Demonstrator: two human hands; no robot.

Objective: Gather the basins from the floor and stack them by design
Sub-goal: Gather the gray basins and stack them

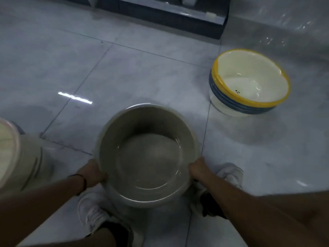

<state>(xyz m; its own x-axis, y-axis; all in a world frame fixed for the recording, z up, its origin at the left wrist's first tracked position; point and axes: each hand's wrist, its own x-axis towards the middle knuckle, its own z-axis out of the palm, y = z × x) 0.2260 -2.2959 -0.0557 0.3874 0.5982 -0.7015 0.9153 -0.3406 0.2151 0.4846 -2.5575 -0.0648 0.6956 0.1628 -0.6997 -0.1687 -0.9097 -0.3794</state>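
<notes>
I hold a plain grey-white basin [147, 154] in front of me, above the tiled floor and my shoes. My left hand [92, 172] grips its rim on the left side. On the opposite side my right hand [197, 169] grips the rim. To the right on the floor stands a stack of cream basins [249, 82]; the top one has a yellow rim and those beneath it have blue rims. At the left edge another stack of whitish basins [21, 154] is partly cut off by the frame.
The floor [124, 72] is glossy pale tile with light reflections. A dark low base of a shelf or counter [169, 16] runs along the far side. My white shoes [92, 213] stand under the held basin.
</notes>
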